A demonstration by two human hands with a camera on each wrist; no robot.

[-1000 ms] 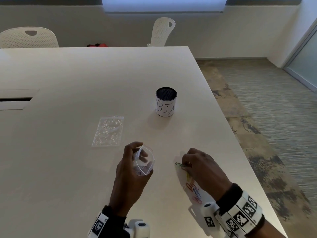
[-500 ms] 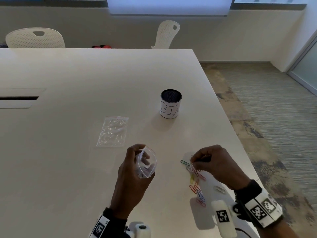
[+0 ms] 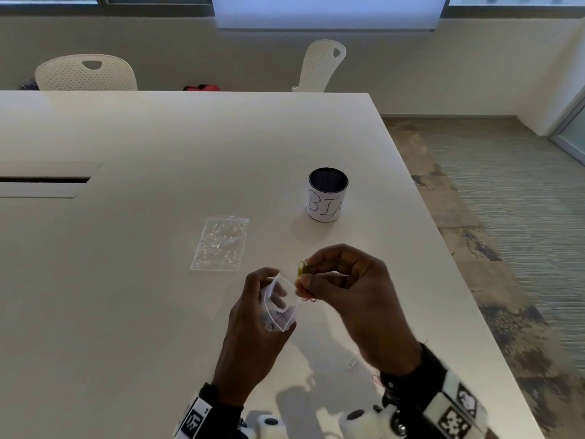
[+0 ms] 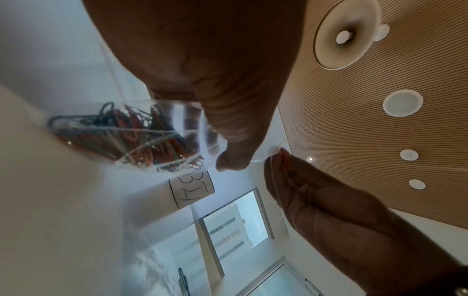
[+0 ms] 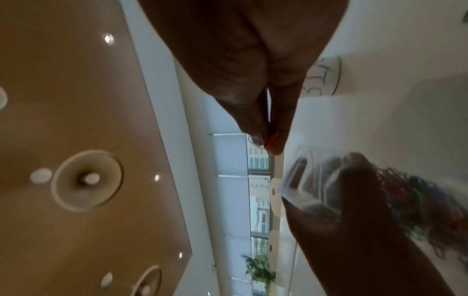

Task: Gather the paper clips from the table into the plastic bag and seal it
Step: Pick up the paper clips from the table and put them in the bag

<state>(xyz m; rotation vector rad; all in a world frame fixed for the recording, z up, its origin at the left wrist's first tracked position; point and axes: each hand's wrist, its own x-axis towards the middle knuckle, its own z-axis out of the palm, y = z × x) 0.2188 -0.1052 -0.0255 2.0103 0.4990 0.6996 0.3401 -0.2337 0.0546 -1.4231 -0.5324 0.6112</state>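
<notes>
My left hand (image 3: 253,321) holds a small clear plastic bag (image 3: 280,304) upright above the table, its mouth open. In the left wrist view the bag (image 4: 142,136) holds a tangle of coloured paper clips (image 4: 119,136). My right hand (image 3: 342,280) pinches a bunch of coloured paper clips (image 3: 302,274) right at the bag's mouth. The right wrist view shows orange clips (image 5: 272,141) between thumb and fingertips, beside the bag (image 5: 316,180). A pale clip (image 3: 352,363) and a red one (image 3: 376,379) lie on the white table (image 3: 126,280) near my right wrist.
A second clear bag (image 3: 220,243) lies flat on the table, left of a dark mesh cup labelled "BIN" (image 3: 327,194). The table's right edge runs close past my right arm, with carpet below. Two white chairs (image 3: 85,72) stand at the far side.
My right hand lifted a bunch of clips off the table and carried them left and up to the bag's mouth. The pile on the table has shrunk. The left hand kept holding the bag.
</notes>
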